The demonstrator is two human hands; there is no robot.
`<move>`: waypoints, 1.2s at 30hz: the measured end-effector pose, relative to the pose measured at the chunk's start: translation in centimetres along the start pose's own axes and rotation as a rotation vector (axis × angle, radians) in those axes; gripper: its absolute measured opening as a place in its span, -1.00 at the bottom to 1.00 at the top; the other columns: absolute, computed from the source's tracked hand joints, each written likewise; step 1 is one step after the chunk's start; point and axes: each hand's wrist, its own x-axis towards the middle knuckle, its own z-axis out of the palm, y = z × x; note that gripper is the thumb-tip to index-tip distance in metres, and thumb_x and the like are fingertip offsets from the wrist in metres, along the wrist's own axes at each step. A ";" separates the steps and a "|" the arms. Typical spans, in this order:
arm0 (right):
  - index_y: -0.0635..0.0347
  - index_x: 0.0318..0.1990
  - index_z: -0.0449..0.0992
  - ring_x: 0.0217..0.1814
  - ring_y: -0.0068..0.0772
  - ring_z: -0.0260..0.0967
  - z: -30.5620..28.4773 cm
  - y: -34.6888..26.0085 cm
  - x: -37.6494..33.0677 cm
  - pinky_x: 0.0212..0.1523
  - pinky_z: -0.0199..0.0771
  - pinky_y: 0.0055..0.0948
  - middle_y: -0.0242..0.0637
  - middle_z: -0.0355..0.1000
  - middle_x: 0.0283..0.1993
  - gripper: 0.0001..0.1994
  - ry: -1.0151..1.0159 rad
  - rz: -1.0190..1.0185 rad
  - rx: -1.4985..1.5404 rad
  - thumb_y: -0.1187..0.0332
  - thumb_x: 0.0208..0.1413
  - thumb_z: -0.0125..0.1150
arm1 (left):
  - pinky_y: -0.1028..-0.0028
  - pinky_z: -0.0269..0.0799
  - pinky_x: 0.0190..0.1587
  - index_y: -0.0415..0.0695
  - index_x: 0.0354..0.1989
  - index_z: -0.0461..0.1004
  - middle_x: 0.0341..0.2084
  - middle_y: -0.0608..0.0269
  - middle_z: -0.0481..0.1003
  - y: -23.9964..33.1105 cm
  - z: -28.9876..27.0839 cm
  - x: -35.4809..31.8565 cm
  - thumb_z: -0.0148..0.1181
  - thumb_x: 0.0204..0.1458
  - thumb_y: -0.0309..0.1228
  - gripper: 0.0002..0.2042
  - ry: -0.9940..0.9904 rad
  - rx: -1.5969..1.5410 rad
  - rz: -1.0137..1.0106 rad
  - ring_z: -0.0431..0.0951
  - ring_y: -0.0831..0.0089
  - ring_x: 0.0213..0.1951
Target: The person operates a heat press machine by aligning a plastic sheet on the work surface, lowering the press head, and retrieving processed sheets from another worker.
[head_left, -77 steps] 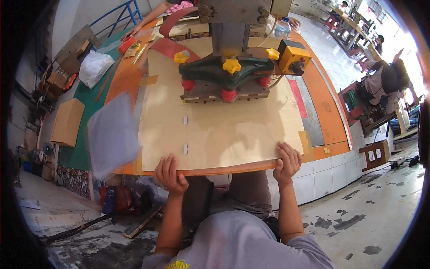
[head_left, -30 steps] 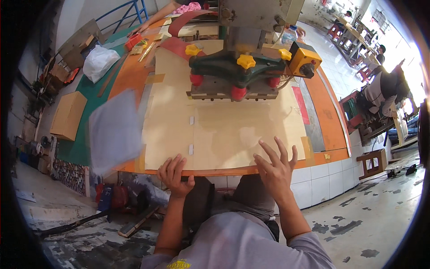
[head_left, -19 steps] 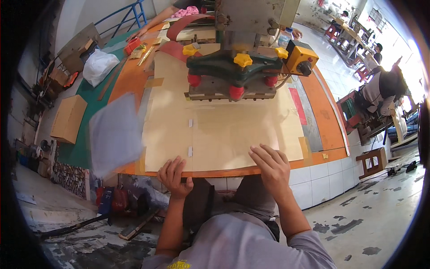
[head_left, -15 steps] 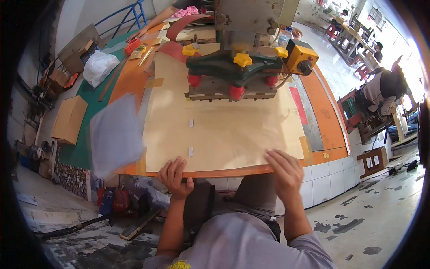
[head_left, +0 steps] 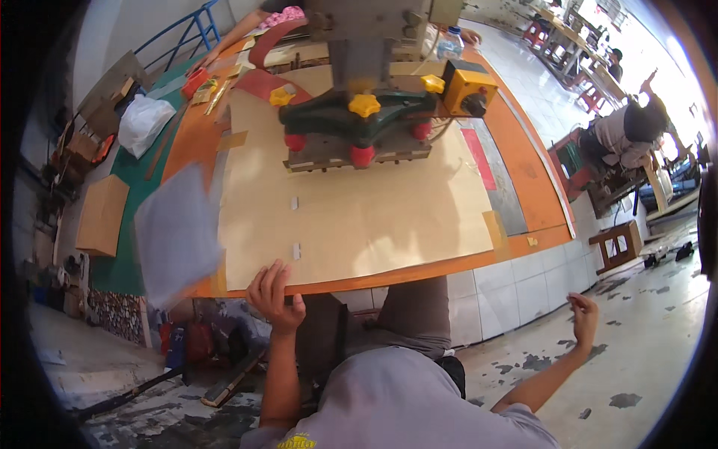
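My left hand (head_left: 274, 298) rests on the near edge of the orange table (head_left: 535, 200), its fingers touching the corner of a large tan cardboard sheet (head_left: 359, 217) that covers the tabletop. My right hand (head_left: 584, 315) hangs off to the right, away from the table and over the floor, fingers loosely curled and holding nothing. At the far end of the sheet stands a green machine (head_left: 359, 120) with yellow and red knobs and a yellow box.
A grey translucent sheet (head_left: 176, 236) lies at the table's left edge. A white bag (head_left: 143, 123) and brown boxes (head_left: 101, 215) sit further left. Another person's arm (head_left: 238, 30) reaches in at the far end. A seated person (head_left: 624, 135) works at the right beside a wooden stool (head_left: 615, 243).
My right hand has left the table's near edge and swung out to the right over the floor. My left hand stays at the cardboard's near edge.
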 end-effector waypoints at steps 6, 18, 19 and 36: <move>0.29 -0.05 0.74 -0.20 -0.50 0.61 12.3 18.9 1.8 -0.14 0.57 -0.48 -0.21 0.72 -0.17 -0.80 0.035 0.142 0.066 0.57 0.23 0.26 | 0.08 0.37 0.25 -0.19 0.13 0.57 0.11 0.05 0.60 -4.2 -3.7 1.6 0.18 0.25 -0.31 -0.65 -0.064 -0.026 -0.127 0.51 0.02 0.21; -0.10 0.20 0.66 0.16 0.03 0.59 35.5 23.0 -10.9 0.17 0.58 -0.13 -0.03 0.59 0.17 -0.65 -0.371 0.457 -0.407 0.35 0.28 0.22 | 0.11 0.19 0.48 -0.10 0.34 0.48 0.43 0.17 0.36 -12.4 -10.6 7.1 0.25 0.28 -0.32 -0.55 -0.456 0.149 -0.372 0.31 0.08 0.45; -0.11 0.23 0.63 0.19 0.03 0.58 37.4 24.1 -12.6 0.20 0.58 -0.12 -0.06 0.58 0.21 -0.61 -0.520 0.525 -0.464 0.35 0.27 0.22 | 0.11 0.19 0.48 -0.10 0.34 0.48 0.43 0.17 0.36 -12.0 -10.9 7.6 0.25 0.28 -0.32 -0.55 -0.457 0.151 -0.365 0.31 0.08 0.45; 0.29 -0.02 0.70 0.07 -0.04 0.64 32.6 8.5 -1.9 0.15 0.59 -0.18 -0.01 0.68 0.00 -0.63 -0.656 -0.058 -0.266 0.16 0.27 0.23 | 0.27 0.48 0.12 -0.23 -0.04 0.58 0.10 0.07 0.62 -18.4 -10.2 7.1 0.04 0.46 -0.30 -0.74 -0.242 -0.290 -0.708 0.59 0.32 0.11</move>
